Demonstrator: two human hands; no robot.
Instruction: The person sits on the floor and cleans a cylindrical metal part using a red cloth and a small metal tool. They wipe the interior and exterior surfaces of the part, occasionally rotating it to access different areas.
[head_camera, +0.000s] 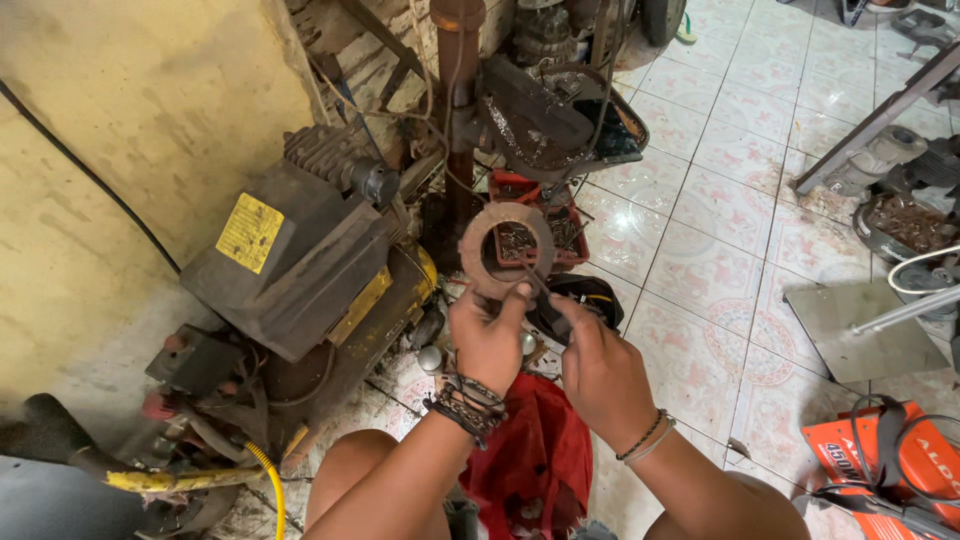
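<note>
Hands: left (487, 335) holds brown ring disc (507, 249); right (600, 372) possibly touching it.

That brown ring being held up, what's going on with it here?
A person crouched on a tiled floor holds a worn brown ring-shaped disc up in the left hand. The right hand is beside it, fingers pinching a thin dark tool or wire that reaches to the ring's lower edge. A red cloth lies between the knees. A grimy machine with a yellow label sits to the left, and a red tray of small parts lies behind the ring.
</note>
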